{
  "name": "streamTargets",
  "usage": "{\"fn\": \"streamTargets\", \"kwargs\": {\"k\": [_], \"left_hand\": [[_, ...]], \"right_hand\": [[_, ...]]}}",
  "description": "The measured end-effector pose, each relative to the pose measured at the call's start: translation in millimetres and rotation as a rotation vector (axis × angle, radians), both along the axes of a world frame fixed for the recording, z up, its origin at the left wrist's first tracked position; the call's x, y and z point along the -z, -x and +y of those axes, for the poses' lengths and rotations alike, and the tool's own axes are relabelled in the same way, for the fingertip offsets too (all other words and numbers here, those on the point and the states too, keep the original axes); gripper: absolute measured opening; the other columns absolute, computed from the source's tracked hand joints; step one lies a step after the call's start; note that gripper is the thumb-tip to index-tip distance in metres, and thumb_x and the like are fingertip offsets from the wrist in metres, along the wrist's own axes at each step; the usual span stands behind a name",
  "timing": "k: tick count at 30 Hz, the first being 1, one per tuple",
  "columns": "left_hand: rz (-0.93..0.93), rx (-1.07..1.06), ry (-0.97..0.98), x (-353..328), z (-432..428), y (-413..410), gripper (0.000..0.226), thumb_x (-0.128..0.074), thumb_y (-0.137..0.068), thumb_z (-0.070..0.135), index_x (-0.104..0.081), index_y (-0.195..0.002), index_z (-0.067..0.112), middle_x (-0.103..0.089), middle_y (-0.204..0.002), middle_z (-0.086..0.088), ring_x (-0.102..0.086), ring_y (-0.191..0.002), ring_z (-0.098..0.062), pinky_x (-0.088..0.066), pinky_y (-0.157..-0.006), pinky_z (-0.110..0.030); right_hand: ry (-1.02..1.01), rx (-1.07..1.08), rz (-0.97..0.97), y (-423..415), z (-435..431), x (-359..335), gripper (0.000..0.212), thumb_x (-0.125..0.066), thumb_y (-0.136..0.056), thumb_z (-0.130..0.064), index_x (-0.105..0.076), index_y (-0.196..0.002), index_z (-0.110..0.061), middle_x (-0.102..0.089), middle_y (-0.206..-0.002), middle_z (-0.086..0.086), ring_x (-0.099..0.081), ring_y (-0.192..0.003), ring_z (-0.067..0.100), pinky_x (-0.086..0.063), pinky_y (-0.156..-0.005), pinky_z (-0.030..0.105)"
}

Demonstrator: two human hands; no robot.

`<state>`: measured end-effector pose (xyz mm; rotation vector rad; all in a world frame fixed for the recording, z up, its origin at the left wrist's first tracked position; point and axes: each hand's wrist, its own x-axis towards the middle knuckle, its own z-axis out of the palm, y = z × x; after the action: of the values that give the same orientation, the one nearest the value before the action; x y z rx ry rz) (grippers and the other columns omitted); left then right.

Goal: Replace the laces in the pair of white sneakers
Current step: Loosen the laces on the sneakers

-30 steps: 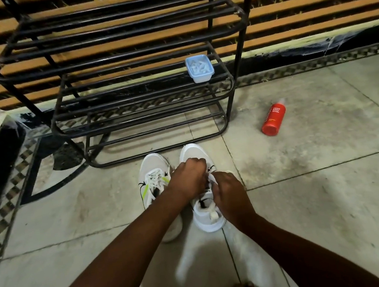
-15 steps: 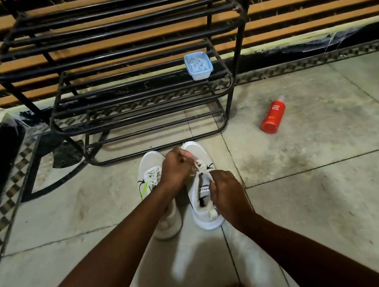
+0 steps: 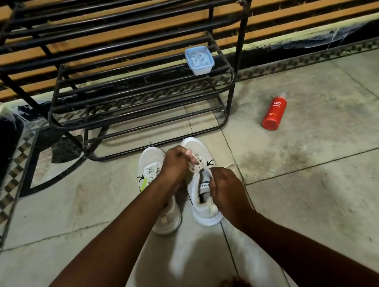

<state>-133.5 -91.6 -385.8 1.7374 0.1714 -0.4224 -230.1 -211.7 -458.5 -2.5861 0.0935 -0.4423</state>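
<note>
Both grips pinch the lace [image 3: 198, 166] of the sneaker [image 3: 206, 215] lying lengthwise up-frame at centre: left hand [image 3: 176, 166] toeward, right hand [image 3: 224, 186] nearer the tongue.

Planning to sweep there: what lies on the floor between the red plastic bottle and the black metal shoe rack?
Nothing; the head view shows only bare, stained floor tile between the red plastic bottle and the black metal shoe rack.
</note>
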Motion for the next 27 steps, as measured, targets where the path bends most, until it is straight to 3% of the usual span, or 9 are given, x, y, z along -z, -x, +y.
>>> {"fn": "streamTargets", "kwargs": {"k": [3, 8, 11, 14, 18, 21, 23, 25, 27], "left_hand": [[0.103, -0.059, 0.020, -8.1, 1.9, -8.8, 0.034, -0.047, -0.105, 0.008, -0.049, -0.071, 0.012, -0.046, -0.061, -0.007, -0.041, -0.040, -0.013, -0.026, -0.041, -0.018], [-0.272, 0.492, -0.506, -12.8, 18.4, -14.7, 0.021, -0.087, -0.081, 0.025, -0.074, -0.083, 0.008, -0.073, -0.082, 0.004, -0.068, -0.081, -0.010, -0.054, -0.076, -0.026], [-0.388, 0.469, -0.621, -7.4, 18.7, -13.1, 0.009, -0.086, -0.080, 0.016, -0.079, -0.083, 0.020, -0.075, -0.095, 0.004, -0.069, -0.099, -0.016, -0.057, -0.087, -0.037], [-0.469, 0.433, -0.646, -2.3, 16.6, -7.5, 0.017, -0.081, -0.081, 0.013, -0.076, -0.078, 0.029, -0.068, -0.082, 0.013, -0.066, -0.089, -0.013, -0.058, -0.080, -0.036], [-0.572, 0.367, -0.759, 2.4, 17.5, -4.3, 0.020, -0.076, -0.085, 0.015, -0.070, -0.074, 0.031, -0.054, -0.091, 0.013, -0.050, -0.102, -0.014, -0.043, -0.084, -0.036], [-0.513, 0.233, -0.515, 0.6, 17.0, -4.3, 0.021, -0.064, -0.092, 0.005, -0.060, -0.080, 0.022, -0.072, -0.091, 0.014, -0.065, -0.093, -0.012, -0.044, -0.083, -0.036], [-0.345, 0.024, -0.165, -5.2, 12.3, -6.5, 0.015, -0.050, -0.101, 0.003, -0.052, -0.088, 0.010, -0.077, -0.082, 0.001, -0.073, -0.073, -0.017, -0.053, -0.061, -0.031], [-0.141, -0.182, 0.108, -12.3, 7.5, -9.9, 0.016, -0.039, -0.105, 0.002, -0.046, -0.092, 0.009, -0.068, -0.071, -0.006, -0.069, -0.058, -0.022, -0.052, -0.053, -0.031], [-0.183, -0.101, 0.077, -12.0, 9.8, -13.1, 0.020, -0.035, -0.104, -0.002, -0.043, -0.092, 0.012, -0.056, -0.071, -0.007, -0.055, -0.058, -0.024, -0.045, -0.058, -0.033]], "right_hand": [[0.010, 0.008, -0.013, 0.4, 1.0, 0.6, 0.029, -0.065, -0.087, 0.001, -0.068, -0.115, 0.001, -0.070, -0.105, 0.019, -0.066, -0.094, 0.036, -0.055, -0.080, 0.037], [0.004, 0.009, -0.008, 1.6, -0.7, -0.3, 0.028, -0.068, -0.087, 0.000, -0.068, -0.115, 0.002, -0.071, -0.106, 0.019, -0.067, -0.095, 0.035, -0.056, -0.081, 0.035], [0.053, 0.003, -0.010, 1.3, 1.1, -1.2, 0.031, -0.074, -0.081, 0.000, -0.070, -0.112, 0.001, -0.071, -0.102, 0.018, -0.068, -0.091, 0.034, -0.057, -0.077, 0.034], [0.053, 0.005, -0.025, 0.5, 2.0, -0.9, 0.034, -0.078, -0.076, 0.003, -0.070, -0.109, 0.001, -0.071, -0.098, 0.018, -0.069, -0.088, 0.034, -0.057, -0.076, 0.032], [0.066, 0.004, -0.049, 0.1, 2.0, 1.4, 0.032, -0.076, -0.076, 0.005, -0.071, -0.108, 0.001, -0.071, -0.098, 0.018, -0.068, -0.086, 0.033, -0.057, -0.076, 0.032], [0.075, 0.010, -0.035, -0.1, 3.0, 1.3, 0.033, -0.077, -0.074, 0.005, -0.071, -0.106, 0.001, -0.071, -0.095, 0.017, -0.067, -0.084, 0.034, -0.056, -0.073, 0.031], [0.076, 0.006, -0.027, -0.4, 2.1, 1.6, 0.034, -0.077, -0.074, 0.006, -0.071, -0.106, 0.002, -0.070, -0.095, 0.018, -0.068, -0.085, 0.035, -0.056, -0.075, 0.033], [0.082, -0.011, -0.013, -0.8, 1.4, 2.4, 0.035, -0.077, -0.073, 0.007, -0.070, -0.108, 0.002, -0.070, -0.097, 0.019, -0.068, -0.088, 0.035, -0.056, -0.078, 0.034], [0.079, -0.014, 0.001, -0.3, 2.0, 2.3, 0.037, -0.076, -0.074, 0.007, -0.070, -0.109, 0.002, -0.070, -0.098, 0.018, -0.067, -0.089, 0.035, -0.055, -0.078, 0.033]]}}
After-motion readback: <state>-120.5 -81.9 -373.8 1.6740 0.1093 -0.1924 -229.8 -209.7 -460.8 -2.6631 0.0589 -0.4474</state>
